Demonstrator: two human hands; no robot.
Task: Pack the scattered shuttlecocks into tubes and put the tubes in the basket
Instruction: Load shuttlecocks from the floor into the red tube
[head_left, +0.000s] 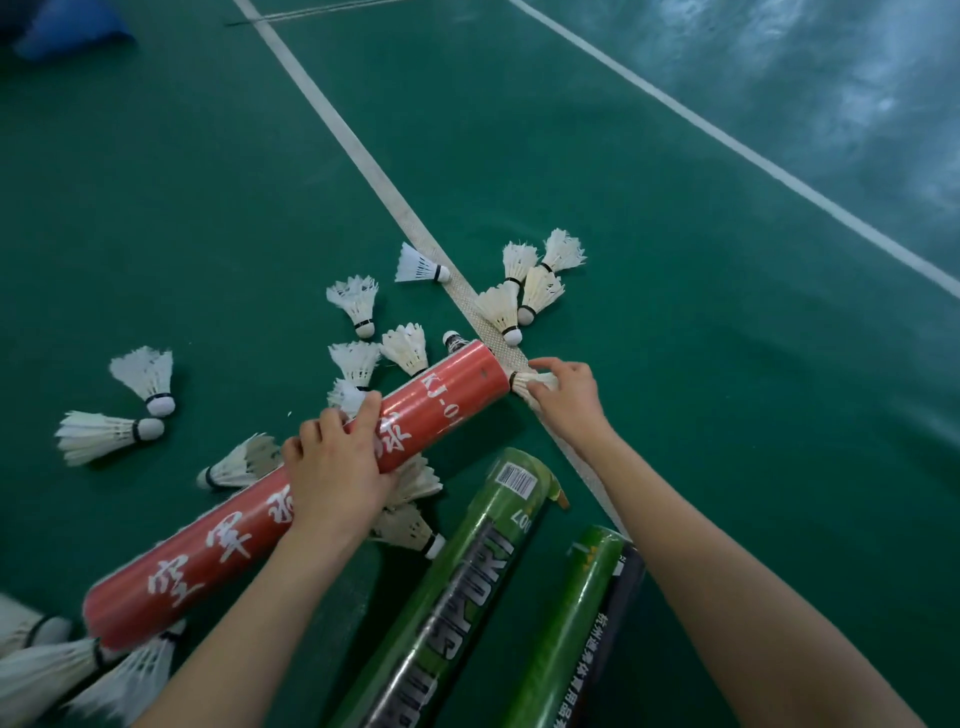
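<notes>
My left hand (337, 467) grips a long red tube (218, 551) with white lettering around its middle, tilted over the green floor. At the tube's far open end, my right hand (569, 395) pinches the feathers of a white shuttlecock (530, 387) whose cork end sits inside the mouth. Several white shuttlecocks lie scattered on the floor: a cluster (524, 291) beyond the tube, a pair (140, 384) at the left, others under the tube and at the bottom left (47, 670).
Two green tubes lie near my forearms, one (467, 571) with black "SPORT" lettering and another (576, 623) to its right. White court lines (363, 161) cross the green floor. A blue object (67, 26) sits at the far top left.
</notes>
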